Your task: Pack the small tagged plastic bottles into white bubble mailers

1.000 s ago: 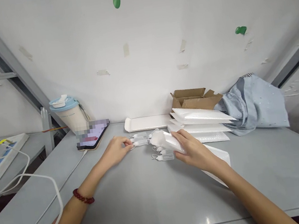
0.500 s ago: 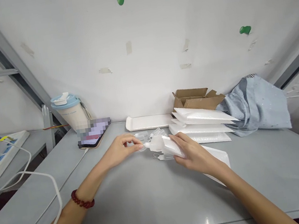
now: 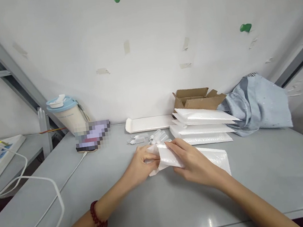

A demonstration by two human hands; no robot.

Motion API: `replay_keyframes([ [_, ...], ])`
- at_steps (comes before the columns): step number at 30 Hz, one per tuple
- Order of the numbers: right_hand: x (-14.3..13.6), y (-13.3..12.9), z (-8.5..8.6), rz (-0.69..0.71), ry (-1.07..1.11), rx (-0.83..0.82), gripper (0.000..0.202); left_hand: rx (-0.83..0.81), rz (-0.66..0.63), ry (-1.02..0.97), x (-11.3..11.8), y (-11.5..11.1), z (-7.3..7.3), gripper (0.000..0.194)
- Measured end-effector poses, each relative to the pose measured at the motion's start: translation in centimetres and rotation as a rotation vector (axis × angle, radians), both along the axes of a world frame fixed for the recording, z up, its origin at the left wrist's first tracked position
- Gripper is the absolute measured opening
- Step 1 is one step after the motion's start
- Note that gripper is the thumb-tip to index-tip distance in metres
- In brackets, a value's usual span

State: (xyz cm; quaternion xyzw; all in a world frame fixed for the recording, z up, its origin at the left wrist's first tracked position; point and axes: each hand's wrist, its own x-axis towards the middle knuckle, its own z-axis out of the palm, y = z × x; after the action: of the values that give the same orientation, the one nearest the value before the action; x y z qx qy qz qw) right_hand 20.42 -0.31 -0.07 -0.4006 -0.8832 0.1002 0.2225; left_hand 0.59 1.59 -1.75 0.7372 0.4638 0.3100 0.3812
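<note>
A white bubble envelope (image 3: 215,157) lies under and in my right hand (image 3: 193,162), whose fingers are closed round its near end, holding the mouth toward the left. My left hand (image 3: 142,165) is at that mouth, its fingertips partly inside or behind the white flap; whether they still pinch a bottle is hidden. Just behind the hands, small clear plastic bottles (image 3: 159,137) lie in a loose group, with another clear bottle (image 3: 138,139) to their left. A stack of white bubble envelopes (image 3: 206,126) sits behind my right hand.
A flat white envelope (image 3: 150,123) lies by the wall. Behind the stack is an open cardboard box (image 3: 198,99), with blue cloth (image 3: 260,105) to its right. At left are a cup (image 3: 70,115), a phone (image 3: 94,136) and a white cable (image 3: 54,202).
My left hand has moved right and slightly down to the envelope mouth. The clear bottle with a nozzle that showed between the hands is no longer plainly visible.
</note>
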Motion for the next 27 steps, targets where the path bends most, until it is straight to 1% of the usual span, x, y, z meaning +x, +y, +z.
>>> replay_keyframes([
  [3, -0.1, -0.2, 0.0, 0.038, -0.015, 0.016, 0.064, -0.009, -0.044, -0.05, 0.6, -0.7, 0.1, 0.026],
  [6, -0.4, -0.3, -0.2, 0.07, -0.04, 0.027, 0.064, -0.092, -0.087, -0.178, 0.8, -1.1, 0.0, 0.026],
  [8, -0.6, -0.4, -0.3, 0.091, -0.043, 0.034, 0.065, -0.114, -0.065, -0.216, 0.9, -1.3, 0.0, 0.023],
  [11, -0.6, -0.6, -0.1, 0.096, -0.037, 0.038, 0.068, -0.036, -0.003, -0.208, 1.1, -1.5, 0.0, 0.019],
  [13, -0.5, -0.6, 0.1, 0.07, -0.049, 0.062, 0.068, 0.005, 0.029, -0.201, 1.2, -1.6, 0.1, 0.017],
  [16, -0.5, -0.6, 0.0, 0.001, -0.104, 0.177, 0.062, 0.027, 0.123, -0.164, 0.8, -1.2, 0.5, 0.014],
  [18, -1.0, -0.5, -0.6, -0.06, -0.154, 0.292, 0.055, -0.001, 0.194, -0.116, 0.4, -0.7, 0.9, 0.012],
  [19, -1.3, -0.4, -1.1, -0.09, -0.181, 0.351, 0.052, -0.03, 0.208, -0.103, 0.1, -0.4, 1.1, 0.011],
  [21, -2.0, -0.3, -2.2, -0.138, -0.253, 0.448, 0.047, -0.11, 0.186, -0.117, -0.4, 0.0, 1.4, 0.013],
  [24, -2.7, -0.1, -3.5, -0.152, -0.313, 0.566, 0.048, -0.237, 0.108, -0.219, -1.1, 0.2, 1.9, 0.016],
  [27, -2.5, 0.1, -3.7, -0.162, -0.286, 0.646, 0.047, -0.32, 0.127, -0.346, -1.7, 0.3, 2.4, 0.017],
])
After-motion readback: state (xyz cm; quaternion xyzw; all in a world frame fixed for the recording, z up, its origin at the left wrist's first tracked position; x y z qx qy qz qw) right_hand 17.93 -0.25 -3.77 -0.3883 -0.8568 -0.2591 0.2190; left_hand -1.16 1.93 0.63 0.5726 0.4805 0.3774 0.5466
